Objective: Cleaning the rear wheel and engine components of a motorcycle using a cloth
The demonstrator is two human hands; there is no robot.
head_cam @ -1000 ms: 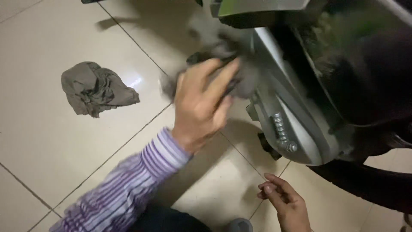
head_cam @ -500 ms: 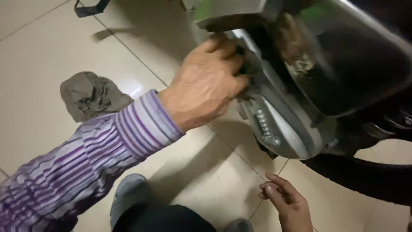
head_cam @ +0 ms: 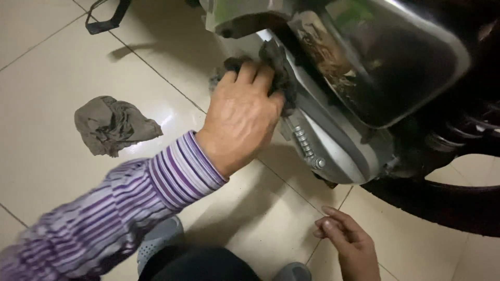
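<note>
My left hand (head_cam: 242,114), in a purple striped sleeve, presses a dark grey rag (head_cam: 278,67) against the silver engine cover (head_cam: 333,145) of a motorcycle. The fingers are closed over the rag, and most of it is hidden under them. Above the rag sits a shiny dark exhaust cover (head_cam: 396,67). My right hand (head_cam: 349,242) hangs low near the floor at the bottom right. Its fingers are loosely curled and it holds nothing, a little below the engine cover.
A second crumpled grey rag (head_cam: 112,125) lies on the beige tiled floor (head_cam: 62,67) to the left. The black rear tyre (head_cam: 442,200) curves along the right. A black strap (head_cam: 107,18) lies at the top left. My grey shoes (head_cam: 159,239) show at the bottom.
My left hand has moved with the rag up along the engine cover and then slightly down. The view has shifted. My right hand has stayed low near the floor.
</note>
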